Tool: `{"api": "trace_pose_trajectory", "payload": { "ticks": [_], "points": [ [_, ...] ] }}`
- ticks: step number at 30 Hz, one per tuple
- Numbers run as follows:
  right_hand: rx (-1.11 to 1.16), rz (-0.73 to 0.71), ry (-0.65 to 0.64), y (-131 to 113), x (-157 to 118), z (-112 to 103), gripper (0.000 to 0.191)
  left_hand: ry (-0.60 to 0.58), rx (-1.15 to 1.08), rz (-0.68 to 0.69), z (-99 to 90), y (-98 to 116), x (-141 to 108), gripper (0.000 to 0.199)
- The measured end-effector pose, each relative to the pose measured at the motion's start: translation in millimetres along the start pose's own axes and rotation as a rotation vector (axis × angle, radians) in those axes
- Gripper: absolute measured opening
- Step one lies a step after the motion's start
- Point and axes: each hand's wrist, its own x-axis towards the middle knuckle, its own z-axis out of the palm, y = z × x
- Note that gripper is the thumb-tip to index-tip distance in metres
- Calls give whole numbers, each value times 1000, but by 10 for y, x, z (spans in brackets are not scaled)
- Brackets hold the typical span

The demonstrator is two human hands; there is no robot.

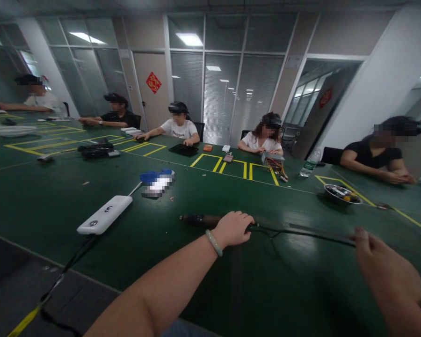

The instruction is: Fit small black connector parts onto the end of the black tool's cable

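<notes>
"Where is the dark rod (201,220) lying?"

"It is stretching sideways over the green table (143,252), in front of the wearer. The left hand (233,228) is wrapping its fingers around the thicker part; the right hand (386,264) is seemingly pinching the slim end (blur is softening that grip)."

"What is helping there?"

"Probably keeping both hands level, so the thin section isn't bending, and sparing the small fitting (272,236) along it."

"And around it?"

"A white block (105,215) marked 3 is lying to the left; a metal bowl (337,200) and a bottle (310,163) are standing beyond the right hand. Nothing is apparently blocking the rod, and co-workers (178,127) are sitting well apart."
</notes>
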Motion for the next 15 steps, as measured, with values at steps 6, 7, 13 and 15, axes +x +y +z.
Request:
{"api": "trace_pose_trajectory", "payload": {
  "ticks": [6, 7, 13, 15],
  "points": [
    [48, -88, -143, -828, 157, 532, 59, -46, -26, 36, -48, -41, 2, 28],
    [54, -138, -133, -860, 136, 635, 53, -55, -29, 40, -53, -49, 3, 27],
    [360, -709, -24, -979, -93, 769, 25, -67, -94, 41, -43, -109, 36, 27],
    [438, -831, -68, -1034, -147, 726, 26, -64, -107, 27, -19, -119, 46, 25]
  ]
}}
